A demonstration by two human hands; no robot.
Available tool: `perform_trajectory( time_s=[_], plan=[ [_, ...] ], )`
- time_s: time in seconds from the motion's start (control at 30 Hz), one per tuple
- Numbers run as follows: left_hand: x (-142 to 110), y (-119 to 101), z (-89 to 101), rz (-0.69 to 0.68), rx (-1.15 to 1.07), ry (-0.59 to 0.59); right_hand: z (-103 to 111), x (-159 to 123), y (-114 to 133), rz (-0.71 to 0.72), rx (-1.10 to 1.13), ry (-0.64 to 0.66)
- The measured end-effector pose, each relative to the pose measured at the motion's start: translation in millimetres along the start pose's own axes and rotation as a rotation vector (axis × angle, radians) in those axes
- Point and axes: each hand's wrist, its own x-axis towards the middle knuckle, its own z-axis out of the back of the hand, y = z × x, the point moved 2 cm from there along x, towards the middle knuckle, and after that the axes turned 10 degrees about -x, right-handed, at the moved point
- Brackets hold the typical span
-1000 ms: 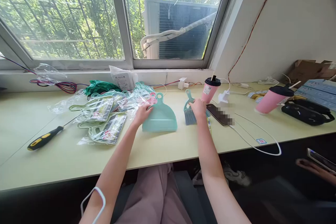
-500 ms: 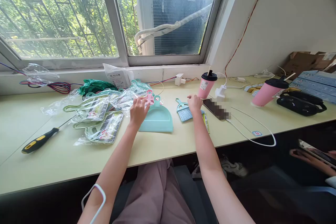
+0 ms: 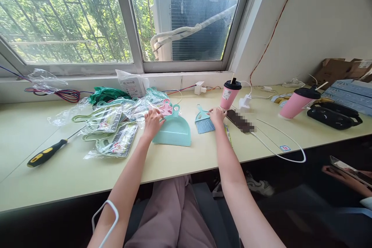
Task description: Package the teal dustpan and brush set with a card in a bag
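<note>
My left hand (image 3: 153, 124) rests at the left edge of a mint-green dustpan (image 3: 174, 131), fingers spread and fingertips near its rim. The dustpan lies on the table with its looped handle toward the window. To its right lies a small mint-green hand brush (image 3: 204, 123) with blue bristles facing me. At the brush's right side is my right hand (image 3: 217, 117), thumb and fingers apart, seemingly touching its edge. Just behind the dustpan lies a pink piece (image 3: 166, 107) shaped like a small dustpan handle. A yellow-green label card (image 3: 228, 135) shows partly beside my right wrist.
Plastic-wrapped brush sets (image 3: 116, 141) pile up at left, near a screwdriver (image 3: 48, 153). A phone (image 3: 240, 121) with a white cable (image 3: 290, 159) and a pink cup (image 3: 229, 95) stand close to my right hand. Another pink cup (image 3: 298, 102) and a black case (image 3: 334, 115) sit farther right.
The brush has turned slightly and shifted a little toward the window. My right hand has changed pose, its fingers now more extended. The left hand and dustpan have barely moved.
</note>
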Motion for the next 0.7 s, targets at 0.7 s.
perform_trajectory(
  time_s=[0.7],
  plan=[
    [2.0, -1.3, 20.6, 0.307, -0.604, -0.48, 51.1, -57.6, 89.7, 0.366, 1.178, 0.012]
  ],
)
